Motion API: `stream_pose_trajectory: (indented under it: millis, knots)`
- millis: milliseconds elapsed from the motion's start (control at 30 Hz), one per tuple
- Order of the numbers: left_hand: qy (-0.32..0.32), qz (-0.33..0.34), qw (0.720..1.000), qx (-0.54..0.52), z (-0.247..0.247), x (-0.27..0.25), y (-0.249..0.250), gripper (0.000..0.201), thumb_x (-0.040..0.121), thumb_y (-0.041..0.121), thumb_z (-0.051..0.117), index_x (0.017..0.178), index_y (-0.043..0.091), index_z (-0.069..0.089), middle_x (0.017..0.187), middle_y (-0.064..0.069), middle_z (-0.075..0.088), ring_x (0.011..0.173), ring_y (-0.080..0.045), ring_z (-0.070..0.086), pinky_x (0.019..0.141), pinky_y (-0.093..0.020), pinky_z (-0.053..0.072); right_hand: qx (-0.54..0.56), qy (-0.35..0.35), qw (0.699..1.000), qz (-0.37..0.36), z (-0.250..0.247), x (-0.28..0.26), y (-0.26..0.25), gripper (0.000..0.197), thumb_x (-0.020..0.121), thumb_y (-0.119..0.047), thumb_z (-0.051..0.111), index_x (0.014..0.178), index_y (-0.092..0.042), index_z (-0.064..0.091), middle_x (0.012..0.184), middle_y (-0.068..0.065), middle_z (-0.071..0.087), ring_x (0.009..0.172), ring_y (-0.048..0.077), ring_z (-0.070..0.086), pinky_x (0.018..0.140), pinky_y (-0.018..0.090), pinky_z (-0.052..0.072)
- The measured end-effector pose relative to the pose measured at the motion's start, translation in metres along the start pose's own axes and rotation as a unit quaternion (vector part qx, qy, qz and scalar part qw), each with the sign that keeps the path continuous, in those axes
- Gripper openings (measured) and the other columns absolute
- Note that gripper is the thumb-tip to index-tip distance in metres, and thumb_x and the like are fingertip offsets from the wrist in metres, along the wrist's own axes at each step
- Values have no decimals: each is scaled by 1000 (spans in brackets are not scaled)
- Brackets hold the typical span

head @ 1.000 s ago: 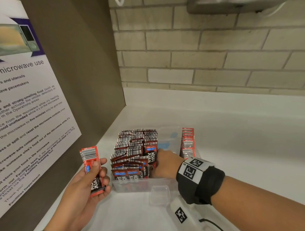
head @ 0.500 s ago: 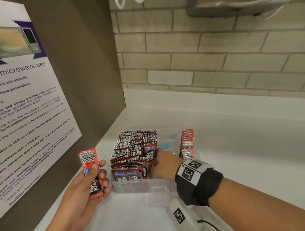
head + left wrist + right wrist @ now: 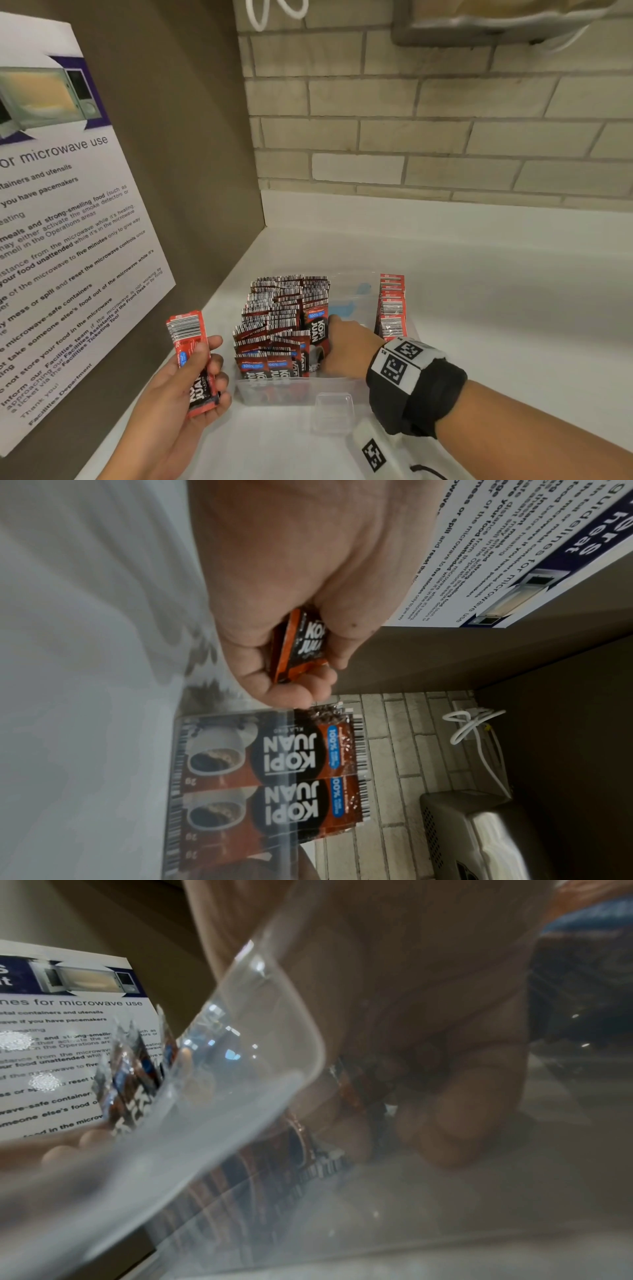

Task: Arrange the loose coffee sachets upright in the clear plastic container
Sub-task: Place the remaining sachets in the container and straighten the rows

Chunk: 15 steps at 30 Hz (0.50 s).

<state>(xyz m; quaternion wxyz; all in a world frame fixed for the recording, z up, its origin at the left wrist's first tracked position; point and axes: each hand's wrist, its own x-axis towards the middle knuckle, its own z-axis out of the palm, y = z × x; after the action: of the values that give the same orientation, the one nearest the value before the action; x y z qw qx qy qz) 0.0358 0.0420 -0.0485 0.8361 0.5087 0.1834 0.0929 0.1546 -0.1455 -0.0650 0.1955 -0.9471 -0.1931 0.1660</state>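
The clear plastic container (image 3: 291, 394) stands on the white counter. Inside it, upright red-and-brown coffee sachets (image 3: 281, 318) fill the left side and a thinner row (image 3: 392, 308) lines the right wall. My left hand (image 3: 209, 363) holds a small stack of sachets (image 3: 186, 342) left of the container; its wrist view shows the stack's end (image 3: 304, 639) pinched between thumb and fingers. My right hand (image 3: 346, 346) reaches down into the container's middle gap, against the left rows. Through the blurred wall (image 3: 274, 1015), its fingers (image 3: 445, 1123) look curled on a sachet edge (image 3: 352, 1091).
A brown side panel with a microwave-use poster (image 3: 68, 240) closes the left. A brick wall (image 3: 445, 137) stands behind. A small clear plastic piece (image 3: 332, 411) and a white tagged device (image 3: 376, 452) lie in front of the container. Bare counter (image 3: 513, 308) extends to the right.
Almost nothing: my right hand stays down in the container and my left hand keeps its stack, drifting very slightly.
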Motion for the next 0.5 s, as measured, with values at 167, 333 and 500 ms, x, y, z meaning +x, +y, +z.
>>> stream_pose_trajectory:
  millis: [167,333,500]
  knots:
    - [-5,1,1000,-1,1,-1,2,26,79,27,55,97,11,63,58,0,50,43,-10,49,41,-24,46,8,-19,1000,-1,-2,-2,0,56,83,-30,64,126,-9,36,118,9,59,106,23,60,89,33,50]
    - [-8,0,1000,-9,2,-2,1,25,77,26,55,96,11,63,58,0,49,42,-10,49,40,-23,45,8,3,1000,10,0,-1,-1,54,82,-33,64,123,-10,38,117,7,60,105,23,60,90,35,50]
    - [-5,-2,1000,-16,1,-2,-2,21,84,24,52,96,10,63,57,0,49,41,-10,48,39,-23,45,21,30,999,18,2,3,1,47,85,-40,55,119,-12,42,114,7,61,102,24,61,86,32,50]
